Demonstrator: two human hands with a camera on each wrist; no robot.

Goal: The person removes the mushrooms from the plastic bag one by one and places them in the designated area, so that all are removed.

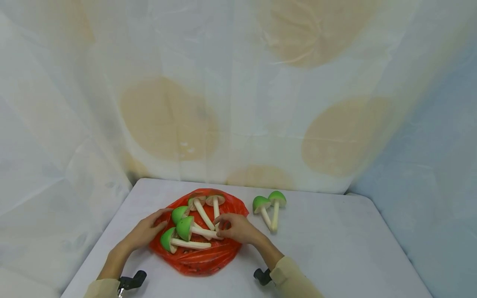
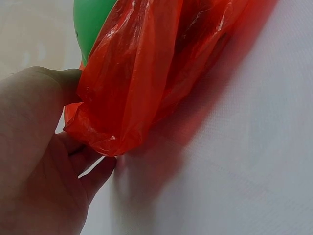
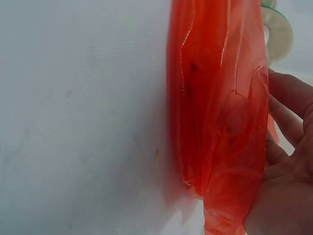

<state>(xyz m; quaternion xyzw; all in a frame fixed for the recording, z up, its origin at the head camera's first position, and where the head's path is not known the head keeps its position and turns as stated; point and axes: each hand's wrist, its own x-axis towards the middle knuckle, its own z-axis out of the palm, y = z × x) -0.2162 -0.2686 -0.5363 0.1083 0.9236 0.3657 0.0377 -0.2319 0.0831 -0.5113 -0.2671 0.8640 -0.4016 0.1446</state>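
In the head view, both hands are at a red plastic bag, with green-capped mushrooms lying on its plastic between them, caps mostly toward the left hand and stems reaching toward the right hand. The step appears to be settling these mushrooms in the bag. Two more mushrooms lie together on the white table, beyond the right hand and off to its outer side, clear of the plastic. The left thumb and fingers are parted at the bag's near side, beside a cap. The right fingers bend toward the thumb around the stem ends, a narrow gap showing; whether they pinch a stem is unclear.

In the left wrist view, a bunched edge of the bag comes between the left thumb and the fingers, which are set well apart and touch it; how firmly they hold it does not show. A green cap stands just past that edge.

In the right wrist view, the bag's wall rises beside the right hand and hides the fingertips and whatever they may hold. A mushroom's pale underside shows beyond the plastic, near the fingers.

The next move probably calls for the left hand to steady the bag's edge while the right reaches outward for the loose pair.
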